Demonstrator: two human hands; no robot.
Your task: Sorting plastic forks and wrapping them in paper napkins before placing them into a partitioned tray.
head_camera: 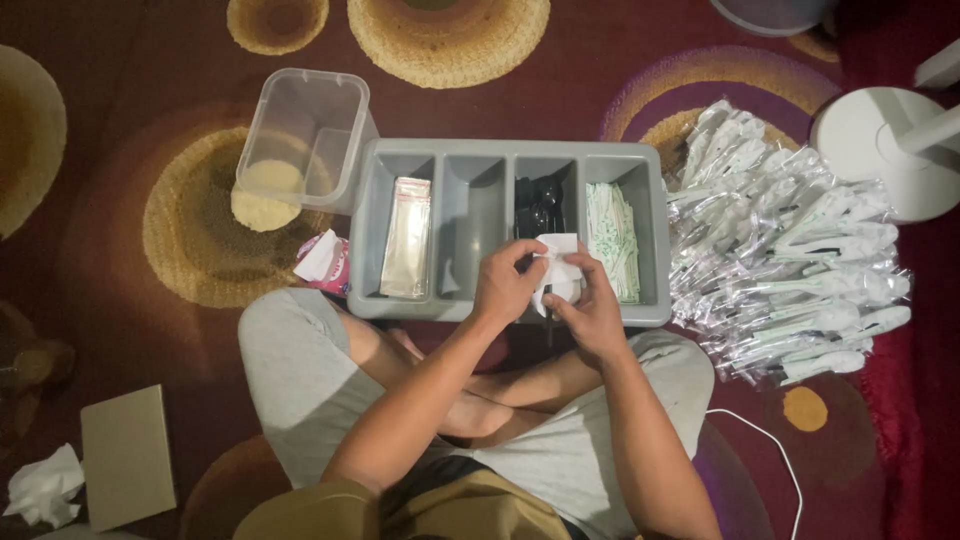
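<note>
Pinching a folded white napkin (pixel 556 270), left hand (pixel 503 285) and right hand (pixel 592 312) close fingers around it above the grey four-compartment tray (pixel 400 150); a dark utensil inside is mostly hidden.

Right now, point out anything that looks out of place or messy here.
A crumpled white tissue lies loose on the carpet by a flat cardboard piece. The clear empty bin sits tilted against the grey tray's corner. Both the left hand and right hand hold a white napkin; nothing looks spilled.
</note>
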